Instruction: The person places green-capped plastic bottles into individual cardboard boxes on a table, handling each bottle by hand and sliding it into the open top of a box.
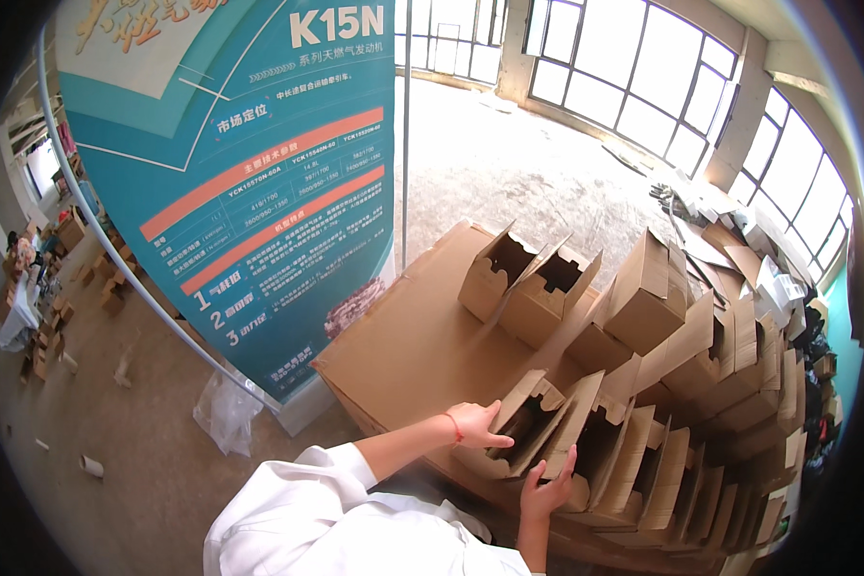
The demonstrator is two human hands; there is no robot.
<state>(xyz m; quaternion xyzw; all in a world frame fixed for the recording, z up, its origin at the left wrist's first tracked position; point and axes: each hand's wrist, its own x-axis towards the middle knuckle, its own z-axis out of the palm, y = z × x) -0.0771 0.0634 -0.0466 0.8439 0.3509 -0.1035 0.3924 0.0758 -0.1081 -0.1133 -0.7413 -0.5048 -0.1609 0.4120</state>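
Note:
An open brown cardboard box point(520, 422) with raised flaps stands at the near edge of a cardboard-covered surface. My left hand point(474, 425) rests against its left side, thumb and fingers stretched apart. To the right of that box, my right hand point(547, 488) is held up with thumb and fingers spread, close to the neighbouring open box point(597, 451). Whether the right fingertips touch cardboard cannot be made out. A red string circles my left wrist.
Several more open boxes point(662, 480) stand in a tight row to the right. Two open boxes point(538, 298) sit farther back beside a taller box point(648, 298). A blue-green banner point(288, 230) rises at the left, with a clear plastic bag point(228, 413) at its foot.

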